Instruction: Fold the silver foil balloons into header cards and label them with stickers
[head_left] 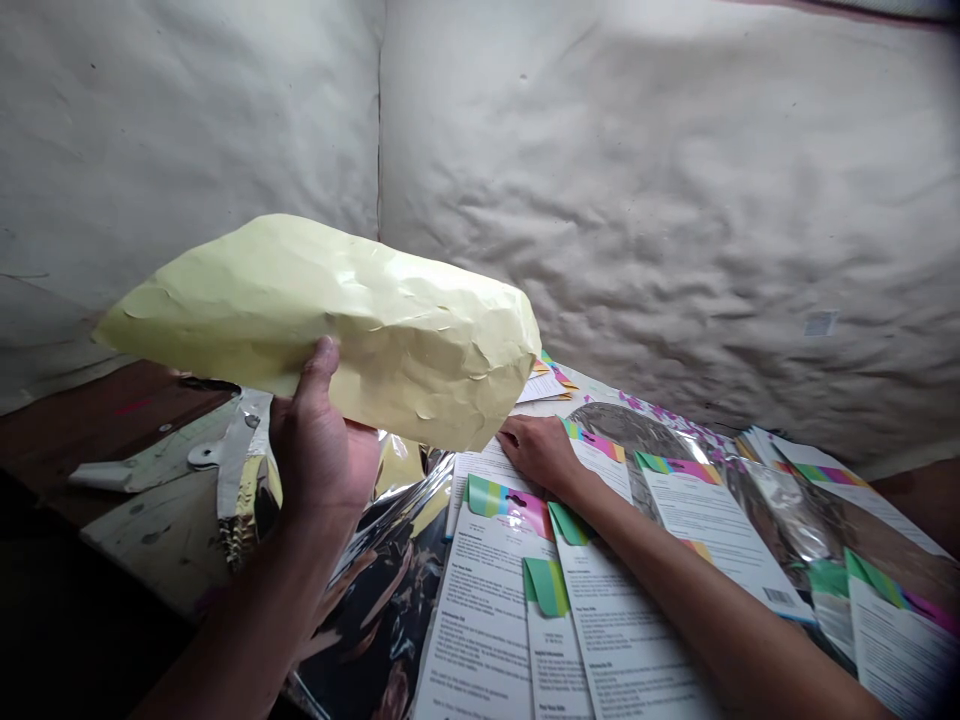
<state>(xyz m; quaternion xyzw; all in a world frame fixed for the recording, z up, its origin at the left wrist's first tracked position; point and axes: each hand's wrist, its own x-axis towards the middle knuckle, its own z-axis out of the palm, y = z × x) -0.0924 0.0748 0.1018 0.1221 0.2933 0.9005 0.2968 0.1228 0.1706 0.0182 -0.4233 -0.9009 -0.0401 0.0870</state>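
Head view: a crumpled beige paper backdrop (660, 200) rises behind printed leaflets (622, 620) spread among foil sheets (390, 560). Above the leaflets, the left hand (322, 440) grasps a large pale-yellow wrapped package (322, 330) from beneath, thumb pressed against it; the right hand (536, 452) lies open on them, holding nothing.

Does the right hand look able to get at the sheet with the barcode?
Probably yes: the right hand rests on the papers close to the barcoded sheet, with nothing raised between them, and the yellow package is held clear in the left hand.
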